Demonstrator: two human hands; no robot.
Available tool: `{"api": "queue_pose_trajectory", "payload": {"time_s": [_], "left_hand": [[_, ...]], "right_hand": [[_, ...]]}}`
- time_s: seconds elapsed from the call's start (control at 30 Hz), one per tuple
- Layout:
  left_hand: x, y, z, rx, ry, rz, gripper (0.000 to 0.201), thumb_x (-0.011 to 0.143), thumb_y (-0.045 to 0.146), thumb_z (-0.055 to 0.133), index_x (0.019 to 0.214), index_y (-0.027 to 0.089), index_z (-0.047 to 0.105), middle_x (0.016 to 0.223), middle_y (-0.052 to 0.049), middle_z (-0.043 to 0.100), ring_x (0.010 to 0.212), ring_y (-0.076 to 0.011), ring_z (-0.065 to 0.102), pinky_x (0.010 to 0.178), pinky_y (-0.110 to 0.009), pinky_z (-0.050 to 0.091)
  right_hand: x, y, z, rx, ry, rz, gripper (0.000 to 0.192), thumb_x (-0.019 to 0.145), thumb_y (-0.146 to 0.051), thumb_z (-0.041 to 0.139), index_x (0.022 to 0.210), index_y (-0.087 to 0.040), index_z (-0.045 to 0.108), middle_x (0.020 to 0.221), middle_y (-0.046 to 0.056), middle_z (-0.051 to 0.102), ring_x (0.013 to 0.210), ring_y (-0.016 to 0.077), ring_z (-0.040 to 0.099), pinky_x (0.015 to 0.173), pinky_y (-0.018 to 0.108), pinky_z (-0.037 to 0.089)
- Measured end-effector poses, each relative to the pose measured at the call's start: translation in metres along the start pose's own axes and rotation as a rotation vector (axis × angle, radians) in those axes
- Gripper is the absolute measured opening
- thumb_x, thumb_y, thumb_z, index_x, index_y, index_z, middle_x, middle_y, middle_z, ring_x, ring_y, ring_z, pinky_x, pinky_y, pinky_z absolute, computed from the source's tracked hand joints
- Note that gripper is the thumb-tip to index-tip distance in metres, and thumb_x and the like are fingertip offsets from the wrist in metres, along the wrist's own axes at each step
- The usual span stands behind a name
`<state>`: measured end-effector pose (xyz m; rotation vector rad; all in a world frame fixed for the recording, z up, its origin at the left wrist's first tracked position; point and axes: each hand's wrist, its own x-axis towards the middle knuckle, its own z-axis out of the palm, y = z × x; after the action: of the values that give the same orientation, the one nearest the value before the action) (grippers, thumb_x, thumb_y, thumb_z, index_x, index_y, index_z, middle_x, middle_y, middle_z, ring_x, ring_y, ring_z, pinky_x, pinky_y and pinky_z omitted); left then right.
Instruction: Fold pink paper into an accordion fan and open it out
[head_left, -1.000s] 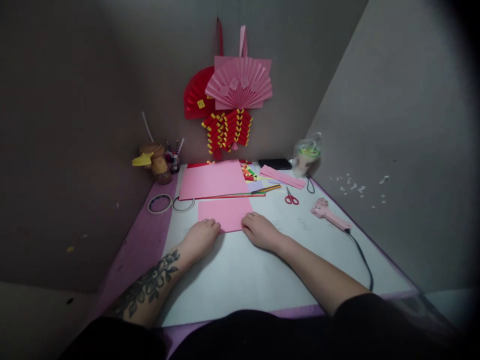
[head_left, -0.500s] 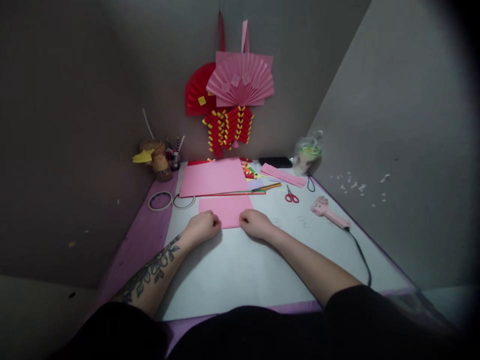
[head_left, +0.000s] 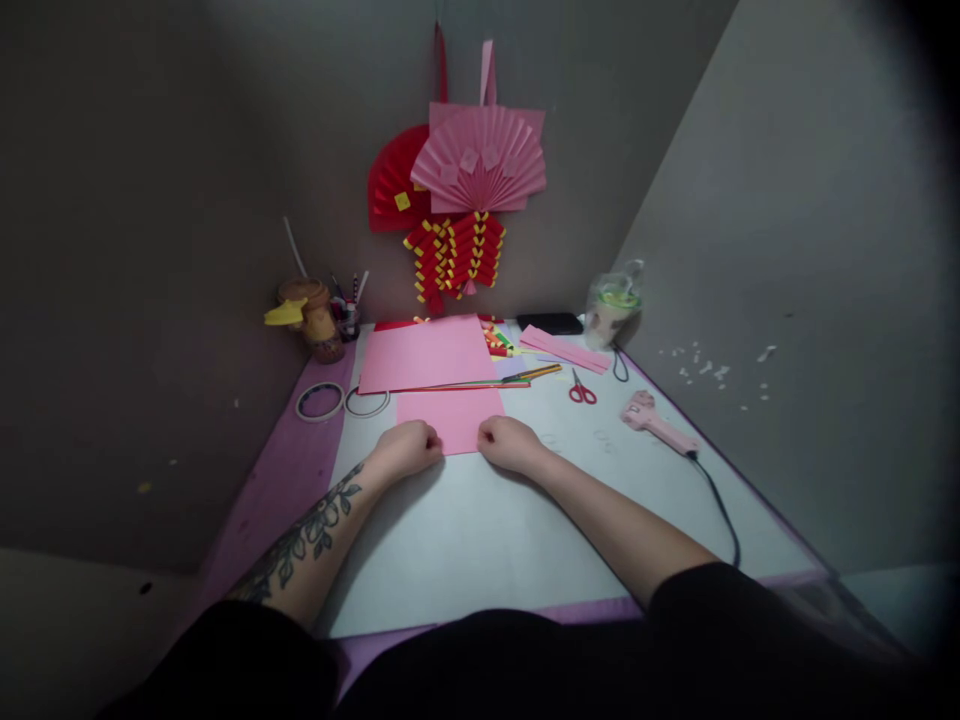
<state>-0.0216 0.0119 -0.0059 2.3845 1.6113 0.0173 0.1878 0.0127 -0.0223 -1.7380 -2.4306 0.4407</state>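
Note:
A sheet of pink paper [head_left: 459, 425] lies on the white table surface, its far edge close to a stack of coloured paper. My left hand [head_left: 409, 448] is closed at the sheet's near left corner, fingers curled and pinching its edge. At the near right corner, my right hand [head_left: 508, 443] is closed in the same way on the paper. Between the two hands the sheet's near edge shows. My fingertips are partly hidden by the backs of my hands.
Behind the sheet sits the stack topped with pink paper [head_left: 427, 355]. Red scissors [head_left: 583, 388], a pink glue gun [head_left: 660, 424] and pink strips [head_left: 564, 350] lie to the right. Tape rolls [head_left: 320, 402] and a drink cup [head_left: 321, 318] stand left. Paper fans [head_left: 484, 165] hang on the wall.
Both hands stay at the sheet's near corners. The near edge of the pink paper has shifted very slightly; the rest looks the same.

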Motion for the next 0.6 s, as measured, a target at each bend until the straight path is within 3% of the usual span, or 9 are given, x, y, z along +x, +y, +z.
{"api": "queue_pose_trajectory", "payload": {"time_s": [0.3, 0.6], "left_hand": [[0.002, -0.002, -0.001, -0.036, -0.039, 0.026, 0.024, 0.074, 0.038, 0.049, 0.075, 0.024, 0.069, 0.078, -0.003, 0.069, 0.067, -0.0167, 0.058, 0.055, -0.026, 0.033], [0.001, -0.002, -0.005, -0.026, -0.048, -0.035, 0.022, 0.075, 0.038, 0.052, 0.071, 0.023, 0.067, 0.071, -0.002, 0.066, 0.064, -0.0156, 0.057, 0.052, -0.024, 0.032]], "right_hand": [[0.002, 0.0, -0.002, 0.019, -0.039, 0.006, 0.015, 0.076, -0.021, 0.05, 0.073, -0.02, 0.064, 0.077, 0.002, 0.066, 0.067, 0.0137, 0.054, 0.053, 0.024, 0.026], [0.003, -0.005, -0.013, 0.017, -0.125, 0.058, 0.013, 0.076, -0.02, 0.052, 0.078, -0.02, 0.064, 0.082, 0.002, 0.067, 0.071, 0.0134, 0.054, 0.054, 0.024, 0.028]]}}
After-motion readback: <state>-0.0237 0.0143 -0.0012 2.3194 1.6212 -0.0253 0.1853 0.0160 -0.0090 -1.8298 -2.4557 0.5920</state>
